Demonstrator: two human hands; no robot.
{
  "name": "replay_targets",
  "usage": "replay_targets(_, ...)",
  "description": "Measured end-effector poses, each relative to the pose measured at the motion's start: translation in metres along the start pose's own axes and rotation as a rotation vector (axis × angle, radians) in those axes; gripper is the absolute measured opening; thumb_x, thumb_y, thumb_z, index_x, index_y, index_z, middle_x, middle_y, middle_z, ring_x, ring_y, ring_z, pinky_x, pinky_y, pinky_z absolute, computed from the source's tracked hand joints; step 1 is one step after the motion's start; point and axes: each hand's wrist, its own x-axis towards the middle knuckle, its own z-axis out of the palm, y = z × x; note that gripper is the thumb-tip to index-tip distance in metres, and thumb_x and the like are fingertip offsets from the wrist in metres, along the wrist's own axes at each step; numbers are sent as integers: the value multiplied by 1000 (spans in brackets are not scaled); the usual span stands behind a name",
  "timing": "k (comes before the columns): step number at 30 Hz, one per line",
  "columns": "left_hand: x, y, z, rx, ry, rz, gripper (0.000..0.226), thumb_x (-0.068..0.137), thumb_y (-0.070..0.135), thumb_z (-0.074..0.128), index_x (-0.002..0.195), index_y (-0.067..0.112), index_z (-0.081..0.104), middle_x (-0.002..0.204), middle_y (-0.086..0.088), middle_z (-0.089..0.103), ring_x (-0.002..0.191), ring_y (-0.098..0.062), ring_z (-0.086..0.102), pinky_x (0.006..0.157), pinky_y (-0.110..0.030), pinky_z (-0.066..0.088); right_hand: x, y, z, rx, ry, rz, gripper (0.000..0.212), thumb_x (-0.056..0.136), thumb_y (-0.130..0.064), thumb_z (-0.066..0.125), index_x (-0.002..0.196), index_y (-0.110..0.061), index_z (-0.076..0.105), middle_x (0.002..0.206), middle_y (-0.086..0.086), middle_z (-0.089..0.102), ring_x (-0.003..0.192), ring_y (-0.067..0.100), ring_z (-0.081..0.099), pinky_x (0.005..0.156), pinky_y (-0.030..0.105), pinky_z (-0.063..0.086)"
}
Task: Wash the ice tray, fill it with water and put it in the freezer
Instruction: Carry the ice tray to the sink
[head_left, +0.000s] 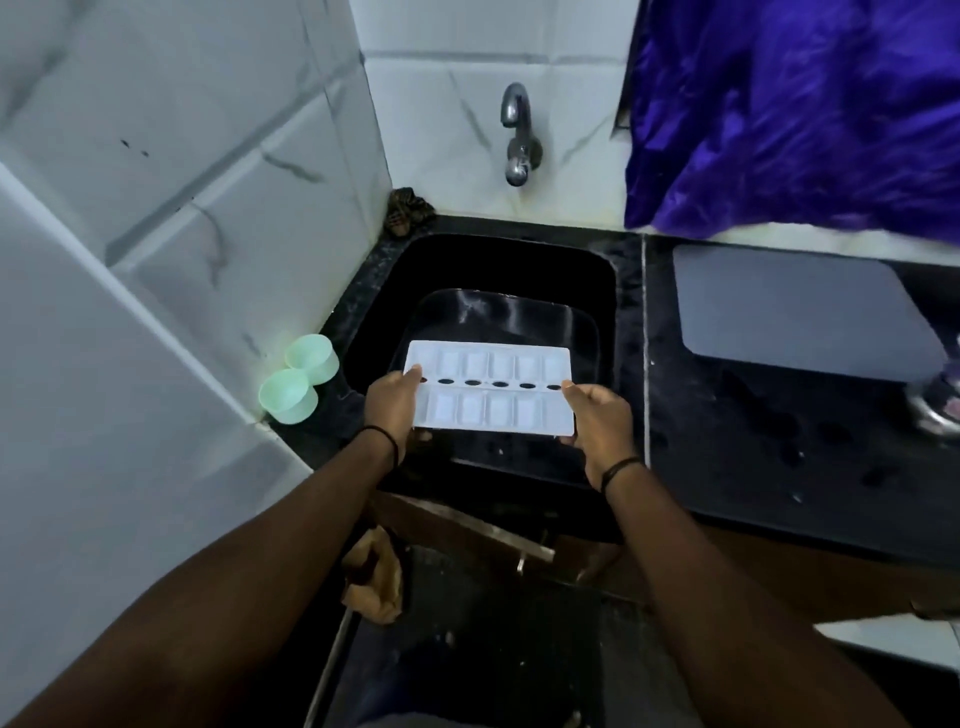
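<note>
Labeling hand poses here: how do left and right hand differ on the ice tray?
The left hand holds the ice tray's left end, thumb lying on top near the far corner. The right hand holds the right end nearer the front corner, fingers wrapped under the edge. Both grip it level above the sink, each wrist banded.

No readable text, label, brand, number or sign anywhere in view. Ice tray (488, 393) plain white, unmarked (only moulded cells and dark oval slots). Tap (518, 136), wall tiles (182, 171), green cups (298, 384), grey board (800, 306) on worktop (753, 467): no print legible.
</note>
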Motion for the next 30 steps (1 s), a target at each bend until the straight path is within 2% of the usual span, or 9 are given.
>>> replay_targets(6,71,25,22,-65,-100,-18,22,93,37,55,87,19,64,84,-6,67,69,-22,66,42,-29,50,67,-25,26,-24,7,21,18,94,-27,64,84,-13,62,104,17,68,89,25,63,52,27,52)
replay_targets(10,116,53,33,-104,-174,-1,22,95,37,53,94,18,63,91,-7,68,73,-22,66,41,-27,49,105,-46,43,-49,8,45,17,95,-27,64,90,-10,62,104,14,68,90,23,65,51,25,54)
replay_targets(13,146,68,42,-138,-220,-24,24,94,39,54,99,17,62,90,-4,68,74,-20,66,41,-27,50,135,-61,54,-38,19,47,17,95,-27,63,83,-15,60,100,10,69,82,19,66,53,27,54)
replay_targets(17,179,85,54,-144,-278,-138,27,91,47,55,93,21,64,93,-4,69,83,-25,67,50,-36,56,169,-77,65,-59,5,34,16,97,-25,60,84,-17,57,98,10,65,82,21,63,58,31,53)
replay_targets(19,198,97,61,7,-189,-46,33,93,45,52,82,16,62,90,-9,68,84,-33,66,63,-42,58,187,-86,68,-68,-9,36,17,98,-24,58,83,-17,56,98,10,64,83,21,62,60,32,54)
replay_targets(21,215,111,67,249,-6,135,38,94,42,52,78,8,61,88,-16,65,88,-36,64,76,-39,52,202,-96,67,-44,-20,60,18,99,-24,56,83,-17,55,94,7,65,80,18,63,60,34,55)
replay_targets(24,232,148,83,356,182,306,35,88,40,58,69,11,62,72,-12,63,72,-28,60,75,-37,50,223,-107,62,10,-41,88,18,100,-23,55,85,-15,55,92,4,65,83,17,64,58,35,57)
replay_targets(26,242,178,100,458,191,405,38,86,38,61,61,10,64,61,-10,61,61,-21,56,68,-33,47,234,-111,58,34,-44,90,17,100,-23,55,85,-15,55,92,3,65,83,17,64,58,35,58)
replay_targets(30,268,232,150,367,95,445,30,80,32,66,65,7,72,72,-13,73,74,-29,69,73,-34,57,252,-115,49,31,-44,69,15,99,-24,57,88,-13,59,92,3,67,82,17,66,59,35,59)
